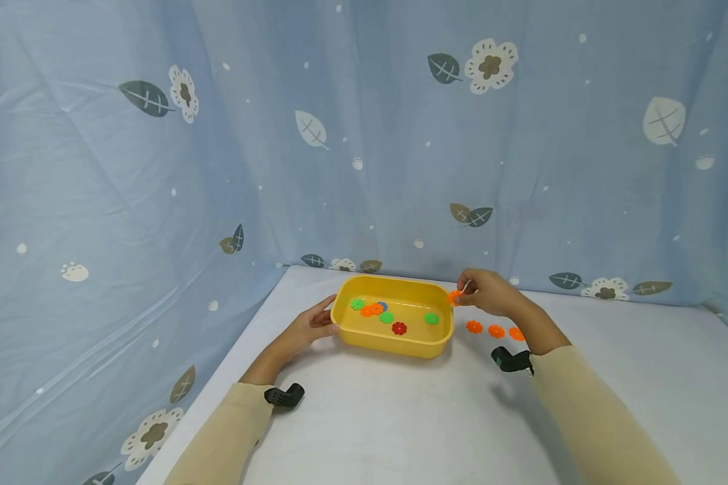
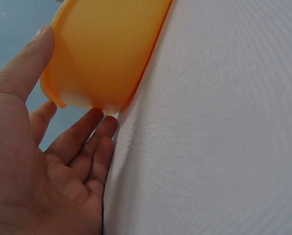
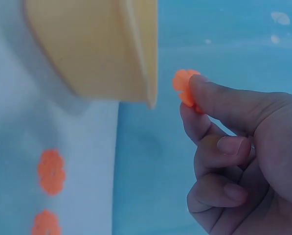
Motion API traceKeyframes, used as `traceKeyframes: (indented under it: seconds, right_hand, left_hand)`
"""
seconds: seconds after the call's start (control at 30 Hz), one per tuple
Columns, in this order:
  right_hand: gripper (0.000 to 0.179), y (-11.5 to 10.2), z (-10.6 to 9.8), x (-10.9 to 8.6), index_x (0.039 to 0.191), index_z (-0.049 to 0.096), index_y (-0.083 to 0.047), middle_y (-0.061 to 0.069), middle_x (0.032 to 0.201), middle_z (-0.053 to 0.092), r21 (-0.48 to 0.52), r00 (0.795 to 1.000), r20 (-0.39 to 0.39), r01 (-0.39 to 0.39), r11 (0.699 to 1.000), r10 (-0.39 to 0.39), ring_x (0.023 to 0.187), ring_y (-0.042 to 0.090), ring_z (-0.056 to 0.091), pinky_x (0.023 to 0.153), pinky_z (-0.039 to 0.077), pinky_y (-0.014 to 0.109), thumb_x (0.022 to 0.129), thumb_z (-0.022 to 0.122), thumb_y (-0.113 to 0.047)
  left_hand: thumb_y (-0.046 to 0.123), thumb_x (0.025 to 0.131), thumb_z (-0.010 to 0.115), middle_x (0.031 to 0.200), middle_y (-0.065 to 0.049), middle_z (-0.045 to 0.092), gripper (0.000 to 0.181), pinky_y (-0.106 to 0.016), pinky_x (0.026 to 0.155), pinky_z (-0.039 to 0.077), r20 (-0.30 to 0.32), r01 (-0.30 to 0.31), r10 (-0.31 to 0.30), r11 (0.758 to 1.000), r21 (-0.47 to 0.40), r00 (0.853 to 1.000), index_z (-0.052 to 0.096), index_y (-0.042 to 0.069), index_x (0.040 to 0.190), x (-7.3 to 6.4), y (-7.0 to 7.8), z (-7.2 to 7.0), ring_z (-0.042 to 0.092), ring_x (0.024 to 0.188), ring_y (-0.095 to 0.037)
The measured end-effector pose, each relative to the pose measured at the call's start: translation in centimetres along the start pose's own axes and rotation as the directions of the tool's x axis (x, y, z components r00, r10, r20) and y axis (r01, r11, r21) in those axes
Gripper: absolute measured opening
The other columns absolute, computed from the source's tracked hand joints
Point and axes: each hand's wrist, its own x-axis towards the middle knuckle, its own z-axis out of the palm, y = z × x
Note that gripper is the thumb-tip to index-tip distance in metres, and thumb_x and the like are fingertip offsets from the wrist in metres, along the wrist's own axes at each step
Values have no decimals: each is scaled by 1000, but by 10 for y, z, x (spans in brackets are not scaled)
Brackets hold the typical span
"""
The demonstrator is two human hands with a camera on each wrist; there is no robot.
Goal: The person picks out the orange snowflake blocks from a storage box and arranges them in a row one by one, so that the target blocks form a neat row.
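A yellow plastic tub stands on the white-covered table, holding several flower-shaped plastic discs: green, red, blue and orange. At the tub's left end, my left hand is spread with loosely bent fingers. In the left wrist view its thumb touches the tub near the rim and the fingertips reach the end wall. Just outside the right rim, my right hand pinches an orange flower-shaped disc between thumb and index finger, the other fingers curled under.
Three more orange discs lie in a row on the table right of the tub, the last partly behind the right wrist. A blue patterned curtain hangs behind and along the left. Each wrist carries a black device.
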Motion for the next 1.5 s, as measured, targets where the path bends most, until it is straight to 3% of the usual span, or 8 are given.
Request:
traceKeyframes:
  seconds: [0.5, 0.87, 1.07, 1.23, 1.5]
  right_hand:
    - [25, 55, -6, -32, 98, 58, -6, 6, 90, 62, 25, 999, -15, -36, 999, 37, 84, 33, 59, 67, 50, 34, 88, 74, -22]
    - [26, 86, -17, -54, 100, 58, -4, 6, 86, 62, 19, 997, -38, -66, 998, 67, 76, 26, 58, 63, 48, 35, 89, 73, -22]
    - [26, 104, -24, -68, 101, 58, -3, 5, 89, 63, -11, 995, -47, -85, 996, 84, 76, 25, 59, 62, 48, 35, 90, 71, -23]
    - [23, 119, -30, -81, 101, 58, -1, 7, 87, 62, -40, 990, -60, -130, 991, 128, 71, 24, 58, 58, 48, 35, 90, 70, -18]
    - [21, 146, -37, -94, 101, 57, 4, 9, 88, 62, -31, 972, -54, -229, 973, 227, 74, 23, 57, 63, 52, 34, 90, 68, -11]
  left_hand:
    - [30, 90, 72, 145, -10, 47, 81, -45, 108, 35, 12, -8, 8, 1000, -6, 1000, 26, 26, 156, -1, 3, 0, 47, 130, -25]
    - [29, 92, 70, 147, -15, 44, 79, -50, 110, 29, 20, -21, 21, 1000, 5, 1000, 25, 26, 156, -1, 2, -1, 43, 133, -30]
    - [28, 92, 70, 146, -13, 46, 79, -48, 109, 32, 17, -25, 25, 1000, 10, 1000, 25, 25, 156, -1, 2, 0, 45, 132, -27]
    - [29, 91, 71, 145, -8, 48, 78, -45, 109, 34, 7, -11, 10, 1000, 7, 1000, 27, 29, 155, 1, 3, 1, 47, 130, -22]
    - [27, 92, 70, 144, -15, 48, 79, -50, 109, 32, 5, -14, 14, 1000, 20, 1000, 24, 23, 156, -1, 3, 1, 47, 130, -30]
